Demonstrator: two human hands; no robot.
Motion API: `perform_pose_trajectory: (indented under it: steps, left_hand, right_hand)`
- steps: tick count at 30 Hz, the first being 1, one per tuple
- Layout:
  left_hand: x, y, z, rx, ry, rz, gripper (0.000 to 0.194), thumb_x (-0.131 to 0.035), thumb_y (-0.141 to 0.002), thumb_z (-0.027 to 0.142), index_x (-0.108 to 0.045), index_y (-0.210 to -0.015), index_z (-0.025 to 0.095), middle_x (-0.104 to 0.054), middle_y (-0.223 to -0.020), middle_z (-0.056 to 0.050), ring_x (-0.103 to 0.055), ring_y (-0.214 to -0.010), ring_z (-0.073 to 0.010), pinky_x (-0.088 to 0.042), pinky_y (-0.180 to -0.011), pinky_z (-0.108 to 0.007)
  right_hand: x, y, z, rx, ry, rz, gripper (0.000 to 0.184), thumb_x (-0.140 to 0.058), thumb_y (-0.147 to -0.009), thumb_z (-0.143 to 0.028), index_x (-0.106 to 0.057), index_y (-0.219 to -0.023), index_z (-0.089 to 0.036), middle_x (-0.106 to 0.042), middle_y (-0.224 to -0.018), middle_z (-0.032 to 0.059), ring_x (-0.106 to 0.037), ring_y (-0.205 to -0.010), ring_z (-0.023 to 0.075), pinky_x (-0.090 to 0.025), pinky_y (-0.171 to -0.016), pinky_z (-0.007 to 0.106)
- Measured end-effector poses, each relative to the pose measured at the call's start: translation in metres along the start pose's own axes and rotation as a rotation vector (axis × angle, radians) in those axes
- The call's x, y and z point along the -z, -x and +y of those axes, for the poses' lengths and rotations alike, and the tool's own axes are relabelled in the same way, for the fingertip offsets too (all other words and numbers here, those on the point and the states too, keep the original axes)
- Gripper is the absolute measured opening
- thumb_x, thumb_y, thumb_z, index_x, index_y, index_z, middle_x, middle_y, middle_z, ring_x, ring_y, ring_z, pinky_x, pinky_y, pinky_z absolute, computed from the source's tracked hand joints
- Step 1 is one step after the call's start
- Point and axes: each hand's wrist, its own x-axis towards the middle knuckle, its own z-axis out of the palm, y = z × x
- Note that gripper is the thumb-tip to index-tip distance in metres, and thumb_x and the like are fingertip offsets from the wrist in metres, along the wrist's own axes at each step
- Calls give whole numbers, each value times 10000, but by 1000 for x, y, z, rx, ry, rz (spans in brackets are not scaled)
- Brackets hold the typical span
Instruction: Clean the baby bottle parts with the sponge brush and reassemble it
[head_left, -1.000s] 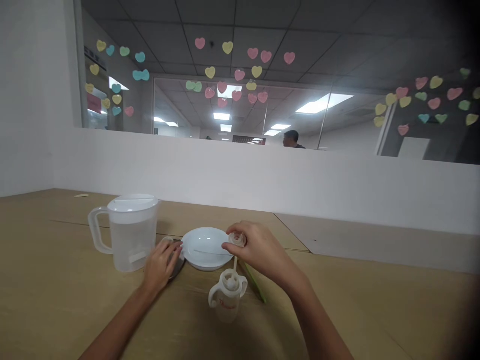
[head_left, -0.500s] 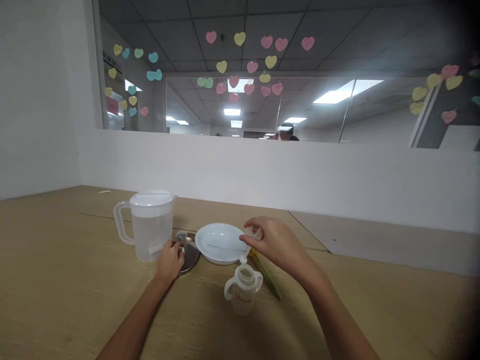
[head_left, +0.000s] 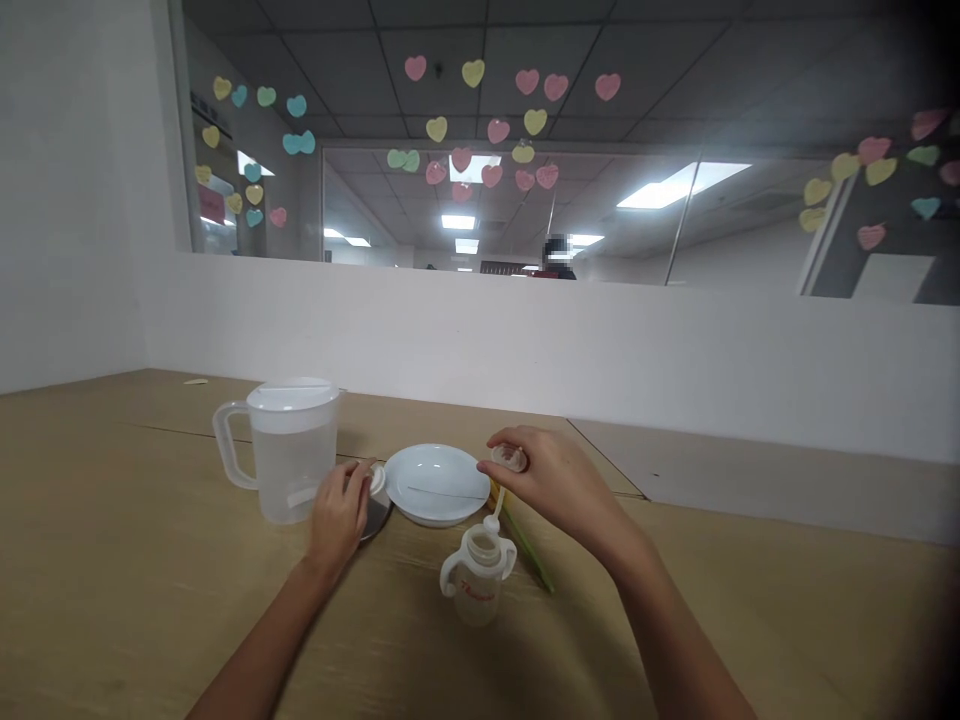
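Bottle (head_left: 478,590) below right fingers (head_left: 513,434), straw lid (head_left: 510,458) in their pinch; left fingers (head_left: 355,482) around small white cap (head_left: 378,480).

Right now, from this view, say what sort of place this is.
Probably an office or similar indoor workplace: heart-shaped notes dot a wide window, and bright ceiling light panels show in its glass.

Bare forearms (head_left: 274,625) slant inward from the near side of the shallow white bowl (head_left: 431,478). The left hand (head_left: 337,512) arches just left of it, fingers bent and together; the right hand (head_left: 547,478) hangs by its right rim, thumb and forefinger curved in a pinch.
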Motion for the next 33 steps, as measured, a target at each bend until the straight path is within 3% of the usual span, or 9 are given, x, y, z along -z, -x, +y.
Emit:
perform_pose_trajectory:
  steps: [7, 15, 21, 25, 30, 33]
  left_hand:
    - [-1, 5, 31, -205, 176, 72, 283, -438, -867, 169, -547, -1128, 181, -582, -970, -87, -555, -861, -166, -453, -772, -285]
    - [1, 9, 41, -220, 266, -65, 272, -400, -887, 202, -561, -1105, 181, -588, -959, -79, -574, -844, -150, -471, -763, -267]
    - [0, 9, 38, -163, 289, -82, 267, -406, -887, 206, -557, -1106, 183, -577, -980, -71, -574, -879, -148, -470, -789, -262]
    - [-1, 9, 38, -156, 318, -99, 268, -393, -892, 197, -550, -1108, 177, -566, -990, -72, -576, -889, -140, -479, -787, -250]
    - [0, 8, 39, -134, 332, -87, 269, -383, -897, 213, -562, -1094, 175, -564, -983, -76, -591, -880, -137, -499, -785, -249]
    - [2, 7, 37, -131, 335, -45, 260, -393, -893, 201, -565, -1085, 171, -570, -961, -81, -596, -871, -140, -513, -780, -261]
  right_hand:
    - [-1, -2, -6, -33, 78, -67, 279, -543, -786, -418, -669, -927, -214, -681, -854, 29, -597, -749, 160, -364, -575, 237]
    - [2, -1, -7, -51, 105, -5, 291, -522, -797, -434, -668, -935, -223, -685, -832, 27, -604, -719, 157, -365, -562, 231]
    - [5, -1, -9, -60, 116, -25, 288, -522, -799, -429, -664, -945, -225, -689, -862, 26, -608, -744, 161, -357, -561, 228]
    - [-6, -2, -8, -33, 164, -138, 288, -532, -794, -420, -666, -939, -210, -688, -866, 48, -613, -761, 171, -355, -573, 231]
    - [-36, -5, -12, 87, 317, -436, 259, -611, -725, -354, -672, -875, -153, -683, -845, 97, -625, -762, 196, -372, -585, 234]
    - [-48, -5, -15, 96, 340, -472, 303, -603, -740, -375, -660, -916, -135, -678, -879, 112, -627, -814, 219, -398, -608, 246]
